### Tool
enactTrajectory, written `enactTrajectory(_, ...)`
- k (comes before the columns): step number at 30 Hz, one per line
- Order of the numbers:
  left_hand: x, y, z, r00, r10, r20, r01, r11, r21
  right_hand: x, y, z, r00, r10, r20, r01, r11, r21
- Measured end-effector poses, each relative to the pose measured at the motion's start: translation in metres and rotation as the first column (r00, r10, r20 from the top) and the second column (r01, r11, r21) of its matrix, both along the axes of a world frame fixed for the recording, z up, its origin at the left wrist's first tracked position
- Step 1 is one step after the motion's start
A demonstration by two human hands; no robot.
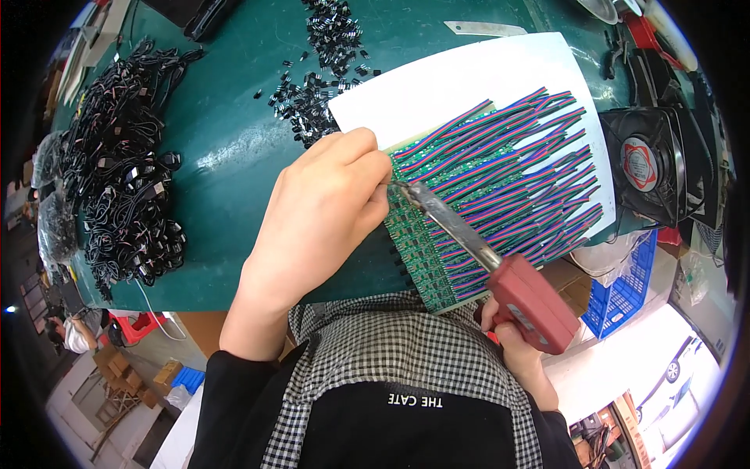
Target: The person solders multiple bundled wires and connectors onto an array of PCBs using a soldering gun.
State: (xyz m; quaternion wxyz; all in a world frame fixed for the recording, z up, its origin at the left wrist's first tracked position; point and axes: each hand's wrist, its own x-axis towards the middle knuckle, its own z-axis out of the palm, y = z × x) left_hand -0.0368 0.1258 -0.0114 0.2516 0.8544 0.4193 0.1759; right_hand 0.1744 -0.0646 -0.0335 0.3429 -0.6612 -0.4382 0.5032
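My right hand (522, 356) is wrapped round the red handle of a soldering gun (535, 305). Its metal tip reaches up and left to the edge of a panel of green circuit boards (422, 266). Rows of multicoloured ribbon wires (500, 184) fan out from the boards to the right. At the panel's upper left corner, close by the soldering tip, the fingers of my left hand (324, 207) are pinched together. What they hold, if anything, is hidden behind the fingers. Under the boards and wires lies a white sheet (453, 78).
Small black components (312, 102) lie in a pile beyond my left hand. A big heap of black cables (125, 172) covers the table's left side. A fan (644, 164) stands at the right edge, above a blue crate (625, 293). A blade (486, 29) lies at the far side.
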Motion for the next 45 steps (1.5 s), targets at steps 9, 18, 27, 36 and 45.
enactTrajectory(9,-0.004,-0.007,0.002,0.999,-0.025,-0.045,0.029,0.996,0.088,-0.008,-0.005,0.011,0.901,-0.337,-0.274,0.372,0.924,0.084)
enactTrajectory(18,-0.103,-0.012,0.023,0.725,0.68,-0.109,-0.523,0.646,0.555,-0.011,0.0,0.006,0.903,-0.346,-0.254,0.409,0.873,0.265)
enactTrajectory(27,-0.21,-0.003,0.041,0.455,0.882,-0.124,-0.576,0.397,0.715,-0.01,0.002,0.003,0.913,-0.327,-0.243,0.388,0.88,0.274)
enactTrajectory(36,-0.177,-0.009,0.068,0.786,0.569,0.242,-0.617,0.7,0.359,-0.008,-0.003,0.003,0.89,-0.358,-0.281,0.425,0.874,0.234)
enactTrajectory(45,-0.034,-0.028,0.006,0.905,0.305,0.296,-0.272,0.951,-0.15,-0.014,0.009,0.019,0.873,-0.319,-0.368,0.385,0.915,0.118)
